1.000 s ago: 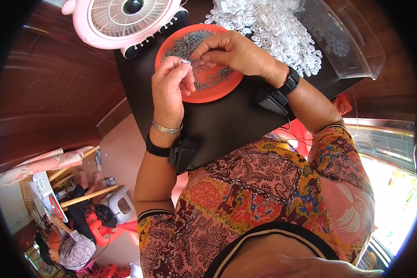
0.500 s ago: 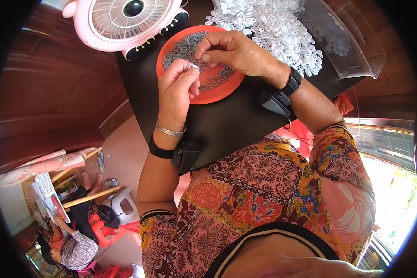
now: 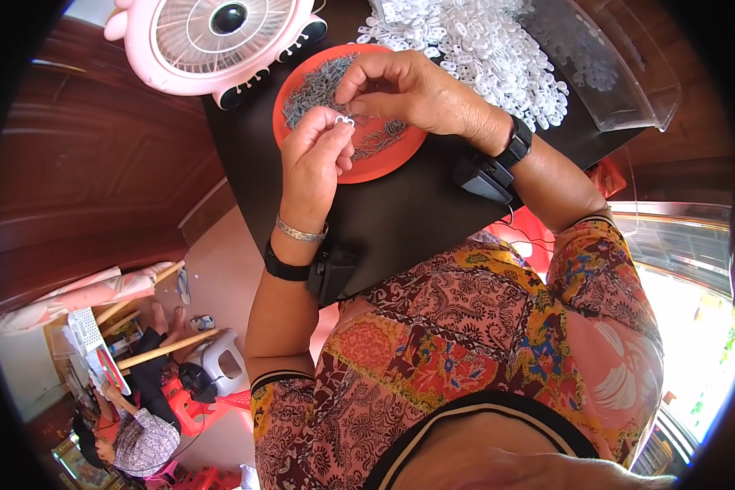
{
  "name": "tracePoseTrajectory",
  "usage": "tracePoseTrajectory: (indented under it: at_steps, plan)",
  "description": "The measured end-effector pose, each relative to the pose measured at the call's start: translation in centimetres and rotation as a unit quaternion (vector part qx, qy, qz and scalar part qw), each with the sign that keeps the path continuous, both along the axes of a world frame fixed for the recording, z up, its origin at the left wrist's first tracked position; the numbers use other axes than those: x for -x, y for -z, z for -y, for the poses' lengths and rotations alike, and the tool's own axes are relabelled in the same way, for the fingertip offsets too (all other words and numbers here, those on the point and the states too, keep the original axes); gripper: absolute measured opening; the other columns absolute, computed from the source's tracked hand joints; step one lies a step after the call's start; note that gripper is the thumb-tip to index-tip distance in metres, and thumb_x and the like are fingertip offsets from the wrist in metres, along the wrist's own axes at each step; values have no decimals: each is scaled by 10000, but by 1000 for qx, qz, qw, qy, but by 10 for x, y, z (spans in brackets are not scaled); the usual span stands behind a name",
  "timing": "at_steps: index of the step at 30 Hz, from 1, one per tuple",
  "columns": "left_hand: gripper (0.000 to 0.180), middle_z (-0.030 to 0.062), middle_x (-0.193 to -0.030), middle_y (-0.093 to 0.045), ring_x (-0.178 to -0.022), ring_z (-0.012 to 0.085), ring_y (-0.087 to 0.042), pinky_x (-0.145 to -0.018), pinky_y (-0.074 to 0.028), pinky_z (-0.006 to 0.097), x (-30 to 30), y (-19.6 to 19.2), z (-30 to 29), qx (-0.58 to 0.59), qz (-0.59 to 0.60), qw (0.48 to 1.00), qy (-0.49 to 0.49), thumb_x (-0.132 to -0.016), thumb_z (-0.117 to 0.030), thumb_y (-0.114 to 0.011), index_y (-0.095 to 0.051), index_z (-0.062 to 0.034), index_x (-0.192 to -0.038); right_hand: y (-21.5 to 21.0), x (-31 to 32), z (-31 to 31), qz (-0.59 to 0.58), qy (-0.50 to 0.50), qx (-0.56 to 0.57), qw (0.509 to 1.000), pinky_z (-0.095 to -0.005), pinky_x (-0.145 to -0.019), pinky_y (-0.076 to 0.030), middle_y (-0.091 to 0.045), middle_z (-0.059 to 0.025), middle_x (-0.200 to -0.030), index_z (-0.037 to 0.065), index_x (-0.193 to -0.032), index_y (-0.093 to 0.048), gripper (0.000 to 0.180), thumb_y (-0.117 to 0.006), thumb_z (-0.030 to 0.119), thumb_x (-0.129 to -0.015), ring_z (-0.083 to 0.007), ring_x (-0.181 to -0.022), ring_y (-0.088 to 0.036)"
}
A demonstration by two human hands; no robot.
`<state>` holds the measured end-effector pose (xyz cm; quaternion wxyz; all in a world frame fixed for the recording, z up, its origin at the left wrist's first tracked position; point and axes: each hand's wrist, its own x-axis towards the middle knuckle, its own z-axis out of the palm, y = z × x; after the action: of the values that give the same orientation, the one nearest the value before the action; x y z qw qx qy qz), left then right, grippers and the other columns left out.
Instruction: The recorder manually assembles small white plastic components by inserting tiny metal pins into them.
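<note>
Left hand (image 3: 309, 167): pinching a small white plastic piece (image 3: 345, 120) between thumb and forefinger, the other fingers curled in beneath.
White piece: at the left fingertips, its looped end showing, just below the right thumb.
Right hand (image 3: 423, 94): thumb and forefinger bent toward each other, just above and to the right of the left fingertips; whether anything small is gripped between them, I cannot tell.
Orange-red dish (image 3: 377, 171): directly under both hands, round and shallow.
Grey pins (image 3: 314, 94): loose in the dish, heaped beyond the left hand, with more scattered under the gap between the hands.
Wrists: a silver-coloured bracelet (image 3: 300, 232) and black strap behind the left hand; another black strap (image 3: 515, 147) behind the right.
Black table (image 3: 408, 216): below the hands and the dish.
White pile (image 3: 498, 61): many similar pieces, beyond and right of the right hand.
Clear bin (image 3: 629, 110): farther right, beside the pile.
Pink fan (image 3: 167, 73): beyond the left hand, to its left.
Another person (image 3: 145, 445): well apart, left of and behind the left hand.
</note>
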<state>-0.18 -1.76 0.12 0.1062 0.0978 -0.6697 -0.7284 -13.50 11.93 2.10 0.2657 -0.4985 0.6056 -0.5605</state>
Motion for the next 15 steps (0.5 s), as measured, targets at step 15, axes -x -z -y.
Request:
tracePoseTrajectory:
  at_steps: [15]
  plan:
    - [101, 0, -680, -507, -568, 53, -447, -508, -373, 194, -1, 5, -6, -1, 5, 1000, -4, -889, -92, -524, -540, -17, -823, 5, -3, 1, -76, 0, 7, 997, -248, -802, -484, -625, -26, -902, 1, -957, -620, 98, -612, 19, -861, -96, -870, -592]
